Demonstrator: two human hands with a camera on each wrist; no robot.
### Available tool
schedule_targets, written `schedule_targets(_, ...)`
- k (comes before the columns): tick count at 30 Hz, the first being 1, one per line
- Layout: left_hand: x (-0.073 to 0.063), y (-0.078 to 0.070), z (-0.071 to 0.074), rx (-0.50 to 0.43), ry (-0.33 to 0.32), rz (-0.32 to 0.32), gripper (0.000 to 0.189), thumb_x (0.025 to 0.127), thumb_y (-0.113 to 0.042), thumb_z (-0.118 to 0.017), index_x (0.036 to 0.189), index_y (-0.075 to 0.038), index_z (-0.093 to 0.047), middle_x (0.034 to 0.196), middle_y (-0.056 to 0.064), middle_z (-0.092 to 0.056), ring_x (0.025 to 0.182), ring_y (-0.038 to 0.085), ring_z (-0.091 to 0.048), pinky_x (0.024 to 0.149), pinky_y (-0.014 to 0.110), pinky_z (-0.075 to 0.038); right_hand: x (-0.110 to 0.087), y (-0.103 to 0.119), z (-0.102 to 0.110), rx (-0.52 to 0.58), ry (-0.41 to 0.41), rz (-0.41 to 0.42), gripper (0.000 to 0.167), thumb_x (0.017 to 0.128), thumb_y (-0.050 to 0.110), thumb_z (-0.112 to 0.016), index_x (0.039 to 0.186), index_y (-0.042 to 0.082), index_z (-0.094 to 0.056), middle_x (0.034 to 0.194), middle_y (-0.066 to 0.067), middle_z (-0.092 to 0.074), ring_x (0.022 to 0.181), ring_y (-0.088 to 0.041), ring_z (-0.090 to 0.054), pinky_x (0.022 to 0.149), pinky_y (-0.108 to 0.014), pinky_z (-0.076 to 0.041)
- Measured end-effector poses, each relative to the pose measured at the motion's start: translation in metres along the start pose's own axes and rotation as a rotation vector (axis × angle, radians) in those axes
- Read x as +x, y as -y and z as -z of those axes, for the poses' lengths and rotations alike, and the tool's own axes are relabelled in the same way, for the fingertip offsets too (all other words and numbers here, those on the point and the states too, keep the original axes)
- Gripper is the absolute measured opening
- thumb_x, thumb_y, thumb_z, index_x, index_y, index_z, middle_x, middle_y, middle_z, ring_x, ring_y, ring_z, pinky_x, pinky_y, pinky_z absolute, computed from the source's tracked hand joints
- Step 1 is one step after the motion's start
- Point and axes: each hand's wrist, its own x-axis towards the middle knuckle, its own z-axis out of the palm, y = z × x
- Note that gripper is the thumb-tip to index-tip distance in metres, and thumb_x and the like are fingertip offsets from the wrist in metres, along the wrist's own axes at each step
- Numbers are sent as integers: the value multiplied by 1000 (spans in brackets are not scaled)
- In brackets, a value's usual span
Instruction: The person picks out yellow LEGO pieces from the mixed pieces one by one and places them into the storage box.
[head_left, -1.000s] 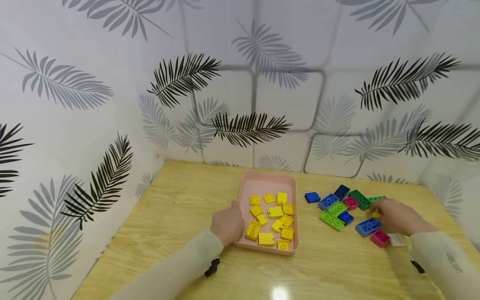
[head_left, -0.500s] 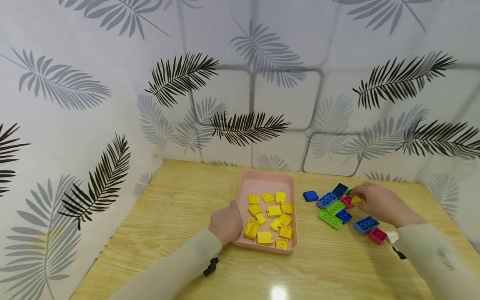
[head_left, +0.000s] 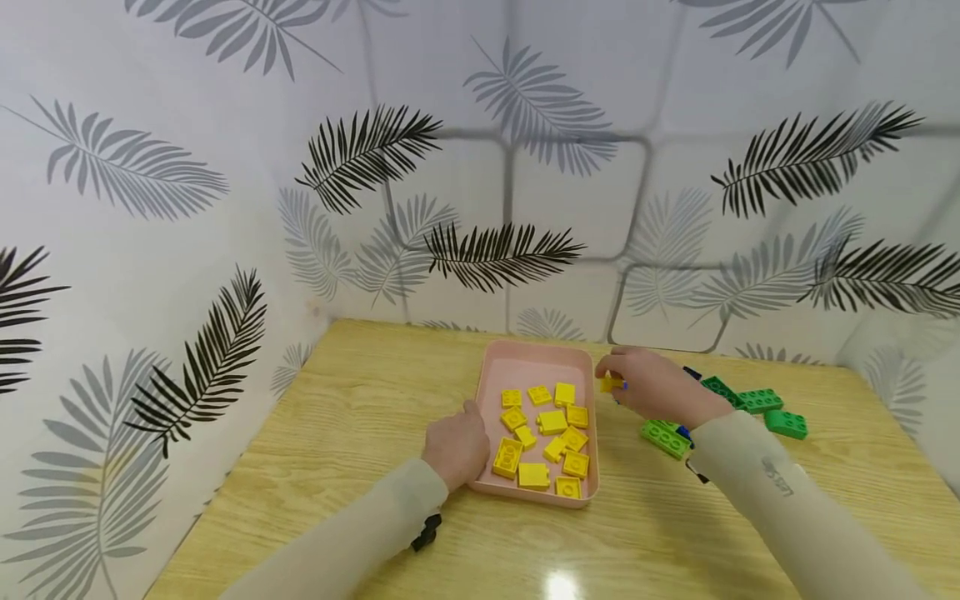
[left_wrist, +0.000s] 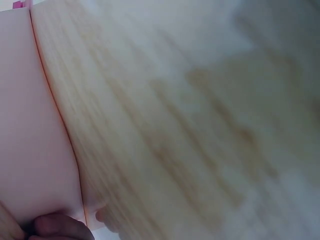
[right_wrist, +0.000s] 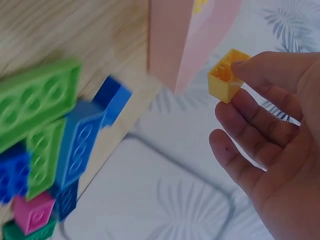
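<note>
My left hand (head_left: 456, 447) is at the left side of a shallow pink tray (head_left: 483, 379). In the left wrist view its fingers (left_wrist: 62, 226) show on either side of the tray wall, gripping it. Several yellow toy building bricks (head_left: 534, 476) lie spread inside the tray, studs up, hollow side up or on their sides. My right hand (head_left: 652, 387), just right of the tray's far right corner, pinches a yellow building brick (right_wrist: 227, 77) between thumb and fingers. The right wrist view shows this brick's hollow underside. The other fingers of that hand stay loosely bent.
Right of the tray, partly behind my right arm, lie loose bricks: a lime one (head_left: 665, 438), green ones (head_left: 759, 401) and, in the right wrist view, blue (right_wrist: 80, 142) and pink (right_wrist: 35, 212) ones. The wooden table (head_left: 360, 375) meets a leaf-patterned curtain (head_left: 480, 192) at the back.
My right hand has lifted the yellow brick from the right-hand pile and carried it left, close to the tray. The left hand and tray stay in place.
</note>
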Motion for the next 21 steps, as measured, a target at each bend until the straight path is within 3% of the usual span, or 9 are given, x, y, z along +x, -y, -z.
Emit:
schedule_targets(9, 2, 0, 0, 10, 34, 7, 61, 101, -34, -57, 149, 0, -40, 67, 5, -60, 52, 15, -55, 60, 37, -57, 49, 35, -27, 19, 76, 75, 23, 92, 8, -71, 114, 11, -72, 118, -4, -67, 97, -19, -63, 89, -39, -56)
schedule_targets(21, 1, 3, 0, -7, -11, -6, 57, 101, -35, -58, 144, 0, -46, 74, 6, -65, 56, 16, -60, 59, 37, -57, 70, 48, -48, -81, 95, 167, 20, 89, 9, -75, 108, 13, -75, 98, -1, -67, 86, -15, -57, 86, -35, -53)
